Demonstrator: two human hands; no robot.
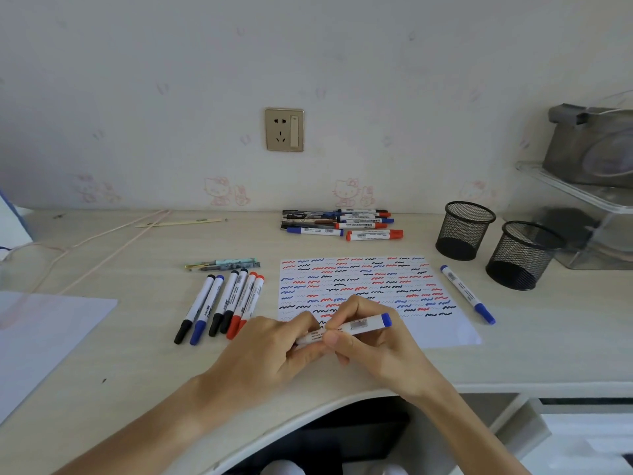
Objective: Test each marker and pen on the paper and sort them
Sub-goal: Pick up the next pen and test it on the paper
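From the head camera I see both hands meeting low over the near edge of the paper, sharing one blue marker. My left hand has its fingers curled round the marker's left end, which is hidden inside the grip, so I cannot tell whether a cap is on there. My right hand pinches the white barrel, thumb on the near side, and the blue end pokes out to the right above the sheet.

The paper is covered in rows of red, blue and black squiggles. Just left of it, six markers lie side by side on the desk, black, blue and red, with a few pens lying crosswise beyond them. A mixed pile of markers and pens sits further back near the wall. Right of the paper lies a single blue marker, and beyond it stand two black mesh cups.
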